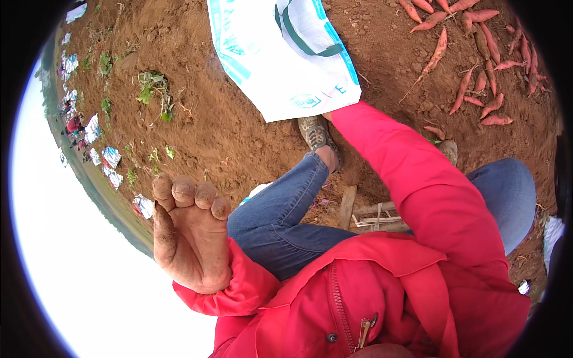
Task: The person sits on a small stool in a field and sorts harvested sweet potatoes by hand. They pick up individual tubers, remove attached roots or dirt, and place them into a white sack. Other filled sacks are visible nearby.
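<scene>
My left hand [197,246] is raised at the left, palm towards me, with its soil-stained fingers curled loosely and nothing in it. A white plastic bag [268,76] with blue print and a dark green strap handle [300,38] is in front of me, above my shoe. My right arm, in a red sleeve [403,156], reaches to the bag's lower edge. Only a sliver of my right hand [327,116] shows there; the bag hides its fingers, so I cannot tell its grip. Red-skinned sweet potatoes [492,71] lie on the soil to the right, with one long root [434,58] nearer the bag.
A camouflage-patterned shoe [313,132] stands on loose brown soil [250,143]. Pieces of wood [347,208] lie between my jeans-clad legs. Green vine remnants [154,89] dot the ground at left. Farther off are several filled bags [112,156] and people [74,125].
</scene>
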The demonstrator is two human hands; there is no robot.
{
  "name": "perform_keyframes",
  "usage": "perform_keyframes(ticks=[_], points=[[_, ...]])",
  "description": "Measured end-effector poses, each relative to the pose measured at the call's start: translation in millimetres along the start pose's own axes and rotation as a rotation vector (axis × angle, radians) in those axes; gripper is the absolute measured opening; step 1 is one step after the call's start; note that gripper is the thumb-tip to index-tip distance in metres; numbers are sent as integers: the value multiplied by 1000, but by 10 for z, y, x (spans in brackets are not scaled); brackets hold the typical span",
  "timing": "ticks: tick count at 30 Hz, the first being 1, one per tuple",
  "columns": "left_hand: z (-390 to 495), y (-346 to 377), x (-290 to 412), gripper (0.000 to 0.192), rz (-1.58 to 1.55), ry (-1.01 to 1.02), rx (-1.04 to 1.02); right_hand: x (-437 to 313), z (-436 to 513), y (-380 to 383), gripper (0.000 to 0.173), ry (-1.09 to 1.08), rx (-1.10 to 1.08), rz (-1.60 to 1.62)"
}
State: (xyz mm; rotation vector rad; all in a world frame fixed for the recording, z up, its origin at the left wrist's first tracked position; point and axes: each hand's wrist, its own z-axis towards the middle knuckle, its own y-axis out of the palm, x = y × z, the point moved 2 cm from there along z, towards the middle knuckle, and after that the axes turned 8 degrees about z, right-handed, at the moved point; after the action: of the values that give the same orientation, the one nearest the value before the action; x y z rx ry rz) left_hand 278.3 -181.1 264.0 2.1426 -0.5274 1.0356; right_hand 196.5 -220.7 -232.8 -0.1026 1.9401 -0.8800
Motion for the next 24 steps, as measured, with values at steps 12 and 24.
perform_keyframes(ticks=[12,24], points=[[-118,-185,17,39,-22,9,-41,3,186,-308,28,-72,-153,-106],[-151,-279,3,40,26,-9,-11,-72,481,-408,26,-122,-303,-237]])
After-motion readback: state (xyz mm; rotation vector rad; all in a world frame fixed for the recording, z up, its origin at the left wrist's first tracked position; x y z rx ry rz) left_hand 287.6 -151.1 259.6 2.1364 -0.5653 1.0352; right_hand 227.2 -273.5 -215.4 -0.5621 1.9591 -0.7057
